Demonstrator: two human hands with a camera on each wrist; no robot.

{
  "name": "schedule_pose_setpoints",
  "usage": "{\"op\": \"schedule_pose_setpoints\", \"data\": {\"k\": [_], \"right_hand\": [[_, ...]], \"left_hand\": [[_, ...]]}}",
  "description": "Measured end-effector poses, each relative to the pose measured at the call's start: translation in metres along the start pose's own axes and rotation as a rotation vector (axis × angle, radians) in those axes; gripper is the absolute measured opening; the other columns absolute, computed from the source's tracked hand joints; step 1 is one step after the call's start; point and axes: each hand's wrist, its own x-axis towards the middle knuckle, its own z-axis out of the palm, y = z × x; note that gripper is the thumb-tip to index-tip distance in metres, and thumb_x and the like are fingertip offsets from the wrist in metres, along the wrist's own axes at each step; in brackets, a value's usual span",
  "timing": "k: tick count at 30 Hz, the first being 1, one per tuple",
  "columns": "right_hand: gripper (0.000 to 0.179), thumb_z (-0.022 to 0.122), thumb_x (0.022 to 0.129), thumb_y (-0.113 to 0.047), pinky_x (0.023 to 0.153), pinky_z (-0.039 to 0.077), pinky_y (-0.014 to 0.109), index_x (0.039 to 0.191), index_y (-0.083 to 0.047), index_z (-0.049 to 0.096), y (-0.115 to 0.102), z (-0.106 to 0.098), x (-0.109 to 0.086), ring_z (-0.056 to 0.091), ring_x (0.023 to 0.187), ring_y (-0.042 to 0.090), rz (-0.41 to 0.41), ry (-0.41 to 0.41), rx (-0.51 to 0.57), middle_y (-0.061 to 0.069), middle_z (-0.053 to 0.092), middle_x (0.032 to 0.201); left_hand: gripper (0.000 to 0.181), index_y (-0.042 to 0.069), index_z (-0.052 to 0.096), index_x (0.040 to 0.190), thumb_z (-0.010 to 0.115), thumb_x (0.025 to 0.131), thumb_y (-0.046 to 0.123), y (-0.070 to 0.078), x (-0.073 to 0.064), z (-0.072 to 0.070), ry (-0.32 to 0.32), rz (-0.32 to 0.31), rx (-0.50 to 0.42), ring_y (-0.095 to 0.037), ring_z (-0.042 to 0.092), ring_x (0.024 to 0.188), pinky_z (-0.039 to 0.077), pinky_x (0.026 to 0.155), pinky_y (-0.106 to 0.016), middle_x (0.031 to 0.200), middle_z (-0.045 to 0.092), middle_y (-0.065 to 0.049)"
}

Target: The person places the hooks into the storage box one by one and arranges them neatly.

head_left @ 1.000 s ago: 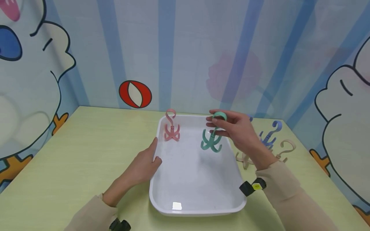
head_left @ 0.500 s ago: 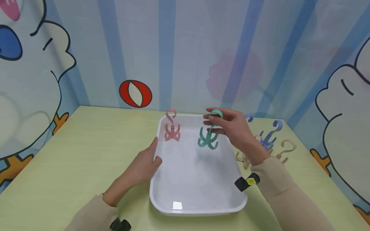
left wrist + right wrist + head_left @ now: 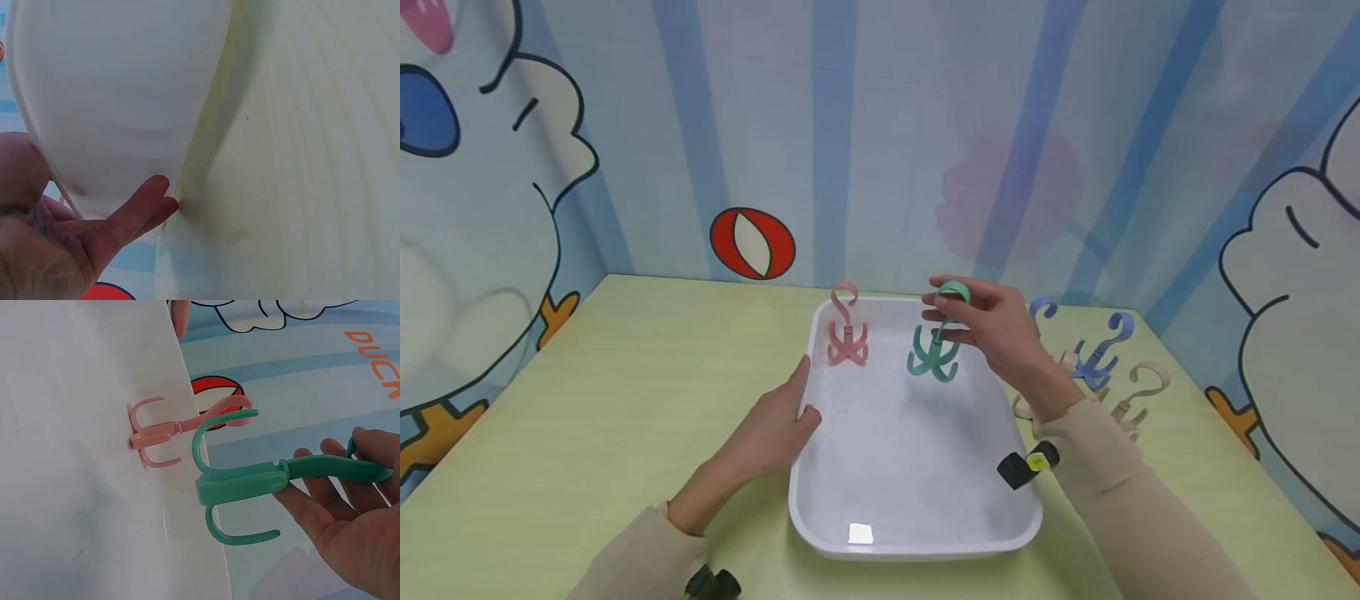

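Between the thumb and fingers of my right hand [image 3: 1000, 321] is a green four-pronged hook [image 3: 934, 354], gripped by its curved neck. It hangs prongs down above the far right part of the white tray [image 3: 895, 500]. My left hand [image 3: 771, 429] holds the tray's left rim, thumb over the edge; in the left wrist view its fingers [image 3: 134, 212] lie along the outer wall. A pink hook [image 3: 847, 343] of the same shape stands upright in the tray's far left corner. The right wrist view shows the green hook [image 3: 244, 484] close up, apart from the pink one.
Right of the tray, several more hooks lie on the pale yellow table [image 3: 625, 400]: a blue hook [image 3: 1097, 358], a beige hook [image 3: 1135, 400] and others partly behind my right wrist. A printed curtain [image 3: 887, 150] stands behind the table's far edge.
The right hand has carried the green hook a little left and slightly farther back over the tray. Left hand, tray and pink hook have stayed in place.
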Motion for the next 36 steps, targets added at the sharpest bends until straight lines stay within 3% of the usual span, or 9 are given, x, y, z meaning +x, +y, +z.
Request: {"op": "schedule_pose_setpoints", "data": {"k": [18, 28, 36], "right_hand": [[0.041, 0.064, 0.105, -0.013, 0.099, 0.060, 0.042, 0.145, -0.004, 0.063, 0.013, -0.001, 0.009, 0.077, 0.110, 0.015, 0.002, 0.016, 0.000, 0.019, 0.070, 0.139], [0.041, 0.064, 0.105, -0.013, 0.099, 0.059, 0.042, 0.145, -0.004, 0.063, 0.019, 0.000, 0.017, 0.075, 0.115, 0.020, 0.020, -0.003, 0.008, 0.022, 0.067, 0.142], [0.040, 0.064, 0.105, -0.013, 0.101, 0.058, 0.043, 0.144, -0.006, 0.064, 0.021, 0.002, 0.022, 0.072, 0.123, 0.027, 0.049, 0.008, 0.008, 0.022, 0.067, 0.143]], "left_hand": [[0.075, -0.004, 0.011, 0.167, 0.047, 0.104, 0.013, -0.002, 0.001, 0.001, 0.004, -0.009, -0.001, -0.032, 0.069, 0.114, 0.062, 0.075, -0.033, 0.165, 0.039, -0.027], [0.074, -0.007, 0.013, 0.166, 0.047, 0.102, 0.011, -0.002, 0.000, 0.000, 0.011, 0.015, 0.021, -0.031, 0.067, 0.113, 0.061, 0.078, -0.036, 0.163, 0.042, -0.030], [0.075, -0.007, 0.013, 0.166, 0.047, 0.103, 0.011, -0.002, 0.000, 0.000, 0.010, 0.007, 0.004, -0.031, 0.069, 0.106, 0.061, 0.071, -0.033, 0.162, 0.042, -0.031]]}}
